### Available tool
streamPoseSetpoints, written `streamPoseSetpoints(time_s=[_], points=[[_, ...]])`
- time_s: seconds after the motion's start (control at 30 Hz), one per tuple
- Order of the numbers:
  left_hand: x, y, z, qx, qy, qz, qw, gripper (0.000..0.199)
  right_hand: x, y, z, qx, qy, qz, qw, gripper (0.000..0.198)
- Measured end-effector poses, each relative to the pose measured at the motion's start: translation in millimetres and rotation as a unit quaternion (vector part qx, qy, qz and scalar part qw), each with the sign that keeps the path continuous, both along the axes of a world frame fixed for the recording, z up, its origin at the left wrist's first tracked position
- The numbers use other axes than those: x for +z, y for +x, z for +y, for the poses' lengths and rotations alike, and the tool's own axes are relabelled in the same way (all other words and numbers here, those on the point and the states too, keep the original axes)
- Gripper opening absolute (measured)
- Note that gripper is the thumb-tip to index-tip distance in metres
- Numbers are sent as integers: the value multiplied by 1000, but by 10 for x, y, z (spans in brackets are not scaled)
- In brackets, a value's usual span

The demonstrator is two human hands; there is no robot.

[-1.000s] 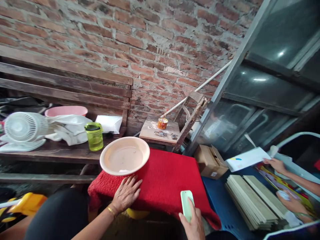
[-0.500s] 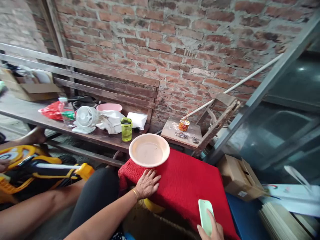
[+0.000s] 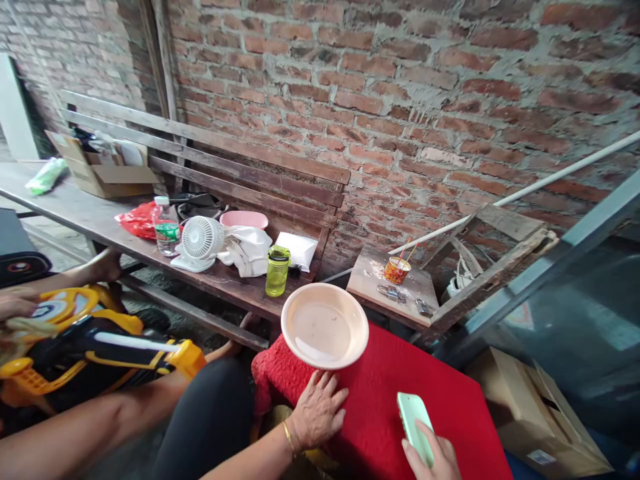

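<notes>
My left hand [image 3: 320, 408], with a gold bracelet at the wrist, lies flat with its fingers stretched out on a red cloth [image 3: 405, 367]. Its fingertips are at the near side of a cream plastic basin [image 3: 326, 363]; I cannot tell whether they touch it. The basin stands on the cloth and holds what looks like clear water with small specks. At the lower right, my right hand [image 3: 440, 460] grips a mint-green phone [image 3: 415, 421] between thumb and fingers, above the cloth.
A wooden bench [image 3: 245, 293] carries a green bottle [image 3: 277, 272], a white fan [image 3: 199, 239] and a cardboard box [image 3: 120, 181]. Beside the basin, a low board [image 3: 367, 290] bears a paper cup [image 3: 397, 270] and a padlock. To the left, another person sits with a yellow-and-black toy [image 3: 125, 350].
The view has swung left, so the bench and basin appear further right. My left hand stays flat by the basin and my right hand still holds the phone.
</notes>
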State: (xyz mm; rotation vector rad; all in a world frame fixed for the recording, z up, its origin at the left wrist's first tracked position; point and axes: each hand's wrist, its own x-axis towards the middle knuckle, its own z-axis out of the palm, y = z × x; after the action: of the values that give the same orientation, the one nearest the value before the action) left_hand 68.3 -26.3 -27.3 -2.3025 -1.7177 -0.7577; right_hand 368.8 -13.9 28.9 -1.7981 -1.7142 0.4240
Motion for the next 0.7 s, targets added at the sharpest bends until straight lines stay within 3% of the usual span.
streamPoseSetpoints(time_s=[0.17,0.3,0.4,0.5,0.6,0.7], points=[[-163,61,115,0,0,2,1000,42,237,-839,653,52,-29,-116,991,46],[-416,13,304,-43,4,33,999,49,239,-1393,932,58,-47,-186,980,40],[-570,-11,395,-58,-7,52,997,52,224,-1320,1024,86,-41,-214,972,42],[-633,10,401,-60,-30,60,996,50,287,-876,1085,9,-69,-241,968,43],[-596,26,351,-62,-36,63,995,50,358,-554,1143,-78,-104,-238,963,45],[-477,-18,272,-58,-16,55,997,49,319,-693,1169,-30,-97,-209,973,46]])
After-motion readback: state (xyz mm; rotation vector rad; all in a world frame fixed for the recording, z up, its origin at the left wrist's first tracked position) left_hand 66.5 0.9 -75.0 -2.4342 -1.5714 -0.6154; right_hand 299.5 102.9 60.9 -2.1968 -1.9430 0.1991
